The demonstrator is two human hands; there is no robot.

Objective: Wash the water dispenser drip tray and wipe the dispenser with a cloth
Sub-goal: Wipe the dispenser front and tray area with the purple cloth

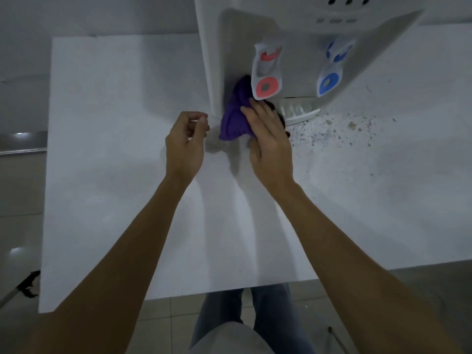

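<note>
Over white table (115, 200) — right fingers (256, 112) flat on cloth (232, 121); left fingers (195, 116) curled, seemingly empty.

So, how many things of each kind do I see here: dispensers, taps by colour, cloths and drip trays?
water dispenser: 1
red tap: 1
blue tap: 1
purple cloth: 1
drip tray: 1
Total: 5

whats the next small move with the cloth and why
Probably slide the cloth rightward along the dispenser recess toward the blue tap. The right hand presses it just below the red tap in the left corner, so the stretch above the drip tray likely needs wiping next.
</note>
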